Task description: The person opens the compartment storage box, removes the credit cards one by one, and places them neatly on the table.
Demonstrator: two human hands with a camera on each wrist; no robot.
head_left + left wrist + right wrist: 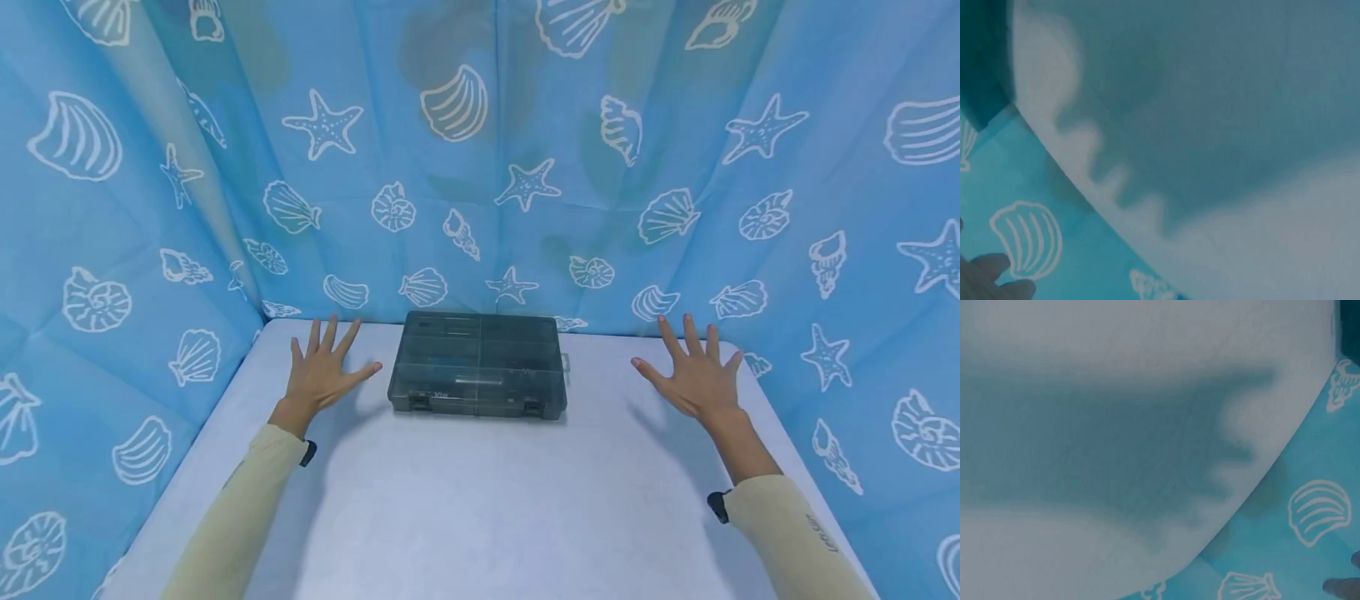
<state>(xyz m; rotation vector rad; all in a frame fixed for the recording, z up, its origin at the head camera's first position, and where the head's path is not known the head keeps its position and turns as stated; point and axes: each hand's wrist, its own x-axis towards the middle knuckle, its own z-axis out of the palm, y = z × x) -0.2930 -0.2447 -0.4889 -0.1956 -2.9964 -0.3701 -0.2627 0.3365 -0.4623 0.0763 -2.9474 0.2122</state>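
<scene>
A dark, see-through plastic organizer box (480,365) lies on the white table near its far edge, its lid down and two latches facing the near side. Dim shapes show through the lid, too unclear to name. To the left of the box is my left hand (322,377), fingers spread, holding nothing. My right hand (699,379) is on the other side, farther from the box, also spread with nothing in it. Both hands cast shadows on the table and seem raised above it. Only a few fingertips (997,275) enter the left wrist view, and a bit of finger (1341,587) the right one.
The white table (480,500) is enclosed by a blue curtain (465,175) with white shells and starfish, at the back and both sides. A pale clear tab (566,363) sticks out from the box's right side. Dark wrist straps show at both sleeves.
</scene>
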